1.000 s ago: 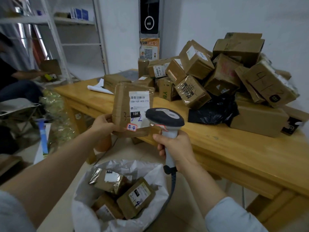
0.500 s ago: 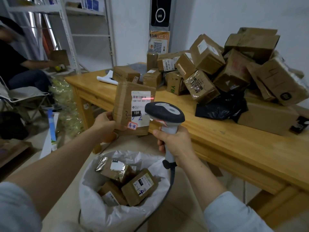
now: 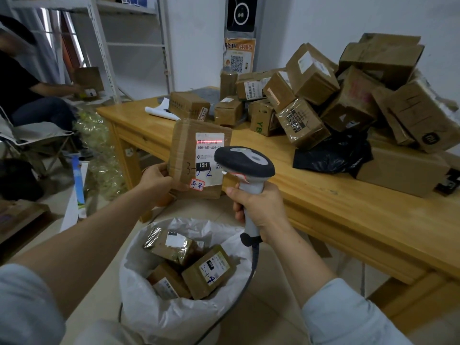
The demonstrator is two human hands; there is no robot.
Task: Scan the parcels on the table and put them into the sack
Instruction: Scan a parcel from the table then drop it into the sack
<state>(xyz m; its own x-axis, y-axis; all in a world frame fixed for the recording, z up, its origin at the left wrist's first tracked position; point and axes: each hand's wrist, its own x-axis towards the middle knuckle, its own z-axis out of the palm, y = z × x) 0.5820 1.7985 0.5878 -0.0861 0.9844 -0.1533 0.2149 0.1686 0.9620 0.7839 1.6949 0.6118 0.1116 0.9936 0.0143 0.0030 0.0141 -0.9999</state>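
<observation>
Head view: the left hand [image 3: 157, 179] gripped the flat parcel [image 3: 199, 158] upright above the sack [image 3: 159, 302], fingers curled round its lower left edge. The right hand [image 3: 258, 207] clasped the scanner [image 3: 245, 168]; a red line crossed the label [image 3: 210, 155]. More parcels [image 3: 323, 95] lay piled on the table [image 3: 336, 212].

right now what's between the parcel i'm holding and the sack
Nothing; the head view shows only bare floor between the held parcel and the sack.
</observation>
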